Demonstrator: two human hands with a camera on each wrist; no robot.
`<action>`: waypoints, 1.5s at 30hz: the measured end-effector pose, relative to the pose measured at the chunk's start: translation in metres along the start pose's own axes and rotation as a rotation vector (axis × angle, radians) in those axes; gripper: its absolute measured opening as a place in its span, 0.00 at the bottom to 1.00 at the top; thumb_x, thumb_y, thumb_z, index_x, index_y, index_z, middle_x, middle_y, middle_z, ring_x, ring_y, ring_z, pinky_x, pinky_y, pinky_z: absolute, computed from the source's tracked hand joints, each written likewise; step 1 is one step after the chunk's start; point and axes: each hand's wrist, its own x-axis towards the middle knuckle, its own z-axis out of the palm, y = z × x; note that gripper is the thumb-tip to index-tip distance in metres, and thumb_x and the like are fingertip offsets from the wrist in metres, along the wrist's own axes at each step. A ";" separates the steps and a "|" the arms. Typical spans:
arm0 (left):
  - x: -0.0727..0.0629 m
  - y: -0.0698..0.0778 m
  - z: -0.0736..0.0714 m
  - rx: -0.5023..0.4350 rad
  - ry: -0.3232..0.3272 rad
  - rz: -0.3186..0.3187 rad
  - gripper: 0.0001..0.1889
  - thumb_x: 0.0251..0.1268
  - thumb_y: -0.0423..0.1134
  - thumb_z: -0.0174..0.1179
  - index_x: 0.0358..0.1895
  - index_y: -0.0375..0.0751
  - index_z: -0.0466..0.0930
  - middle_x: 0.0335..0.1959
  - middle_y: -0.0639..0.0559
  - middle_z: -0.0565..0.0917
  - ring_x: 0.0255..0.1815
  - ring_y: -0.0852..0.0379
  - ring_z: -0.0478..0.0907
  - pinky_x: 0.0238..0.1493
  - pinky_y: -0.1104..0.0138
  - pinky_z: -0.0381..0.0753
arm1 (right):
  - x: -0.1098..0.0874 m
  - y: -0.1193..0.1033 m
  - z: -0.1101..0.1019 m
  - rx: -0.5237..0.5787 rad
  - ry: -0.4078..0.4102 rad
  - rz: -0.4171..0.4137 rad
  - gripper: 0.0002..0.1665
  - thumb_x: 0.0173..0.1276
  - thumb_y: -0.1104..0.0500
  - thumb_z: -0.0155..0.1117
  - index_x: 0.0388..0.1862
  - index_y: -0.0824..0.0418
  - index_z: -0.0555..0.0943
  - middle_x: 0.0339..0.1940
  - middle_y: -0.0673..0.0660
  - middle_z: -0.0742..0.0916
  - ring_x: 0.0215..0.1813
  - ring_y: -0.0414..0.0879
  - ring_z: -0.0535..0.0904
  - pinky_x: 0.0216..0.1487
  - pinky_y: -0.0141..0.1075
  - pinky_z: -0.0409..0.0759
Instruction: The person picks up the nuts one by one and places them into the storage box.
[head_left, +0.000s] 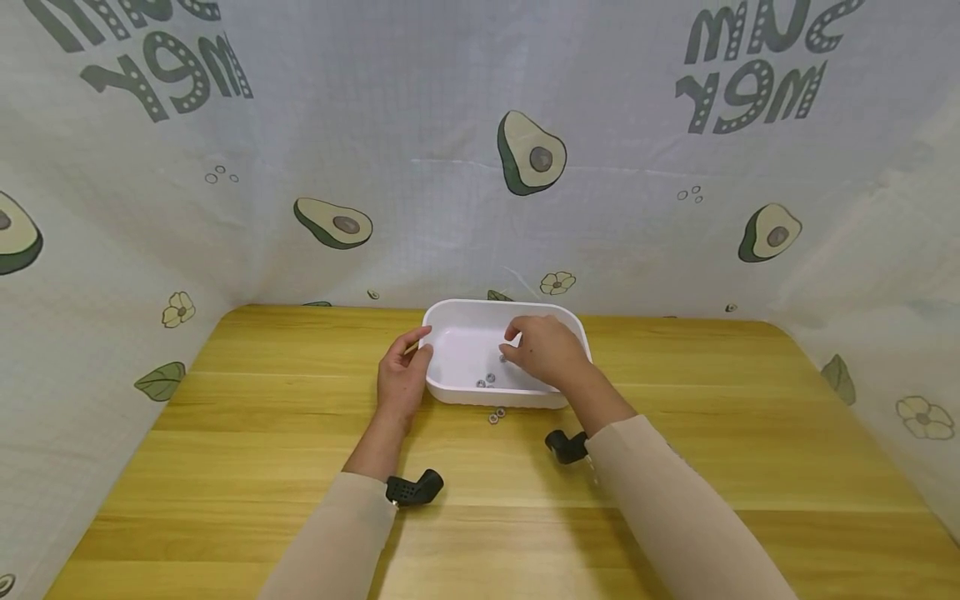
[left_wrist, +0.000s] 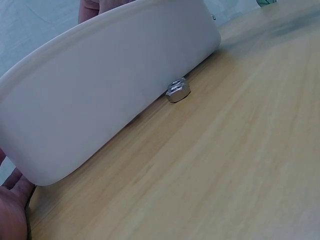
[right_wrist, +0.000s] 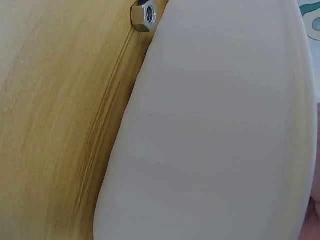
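A white rectangular bin [head_left: 501, 398] stands on the wooden table. My left hand [head_left: 401, 379] is at its left end, thumb and fingertips touching the outer wall near the rim. Over the inside of the bin, my right hand [head_left: 551, 350] is lowered, index finger and thumb bent with a gap between them. A small metal nut [head_left: 503, 358] shows right below the thumb tip. Several more nuts [head_left: 491, 377] lie on the bin floor by the front wall. Outside, two hex nuts [head_left: 492, 418] sit on the table close to the front wall; a nut [right_wrist: 144, 16] also shows in the right wrist view.
A pale cloth [head_left: 450, 208] printed with avocados hangs behind and beside the table [head_left: 262, 433]. Black wrist cameras [head_left: 415, 487] are strapped at both sleeves. The bin stands near the table's back edge.
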 end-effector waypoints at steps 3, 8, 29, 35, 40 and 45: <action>0.001 0.000 0.000 -0.001 0.002 0.005 0.18 0.73 0.39 0.55 0.63 0.46 0.82 0.70 0.51 0.76 0.67 0.47 0.75 0.70 0.51 0.76 | -0.002 -0.001 -0.002 0.011 0.014 -0.006 0.15 0.71 0.49 0.66 0.49 0.55 0.85 0.37 0.53 0.91 0.36 0.45 0.83 0.38 0.37 0.80; 0.002 -0.002 0.001 0.003 0.007 0.005 0.18 0.74 0.39 0.55 0.63 0.46 0.82 0.70 0.50 0.76 0.67 0.46 0.75 0.70 0.52 0.77 | -0.008 -0.004 -0.005 0.030 0.030 -0.020 0.15 0.72 0.50 0.66 0.51 0.56 0.86 0.35 0.52 0.91 0.35 0.44 0.83 0.37 0.36 0.80; 0.000 -0.001 0.002 -0.010 0.016 0.007 0.18 0.73 0.38 0.56 0.62 0.46 0.82 0.69 0.51 0.77 0.65 0.47 0.77 0.68 0.53 0.79 | -0.077 -0.024 -0.006 0.295 0.086 -0.053 0.12 0.71 0.51 0.67 0.49 0.55 0.86 0.22 0.47 0.82 0.22 0.41 0.72 0.28 0.34 0.72; -0.001 -0.001 0.001 -0.006 0.013 0.001 0.18 0.73 0.39 0.55 0.62 0.46 0.82 0.69 0.51 0.77 0.66 0.47 0.76 0.68 0.52 0.78 | -0.094 -0.025 0.001 0.322 0.021 -0.064 0.11 0.70 0.53 0.69 0.47 0.55 0.86 0.21 0.45 0.81 0.22 0.40 0.72 0.27 0.32 0.72; -0.001 -0.001 0.000 -0.005 -0.001 0.001 0.18 0.74 0.39 0.55 0.63 0.47 0.82 0.70 0.50 0.75 0.66 0.47 0.75 0.69 0.52 0.77 | -0.100 -0.020 0.013 0.330 -0.042 -0.072 0.11 0.68 0.56 0.70 0.47 0.56 0.87 0.20 0.45 0.79 0.22 0.39 0.70 0.25 0.30 0.69; -0.001 -0.001 0.000 -0.002 -0.003 0.006 0.18 0.74 0.38 0.55 0.63 0.47 0.81 0.70 0.50 0.75 0.66 0.47 0.75 0.69 0.52 0.77 | -0.097 -0.012 0.030 0.302 -0.089 -0.122 0.15 0.67 0.59 0.69 0.52 0.55 0.86 0.21 0.45 0.78 0.23 0.39 0.71 0.27 0.31 0.69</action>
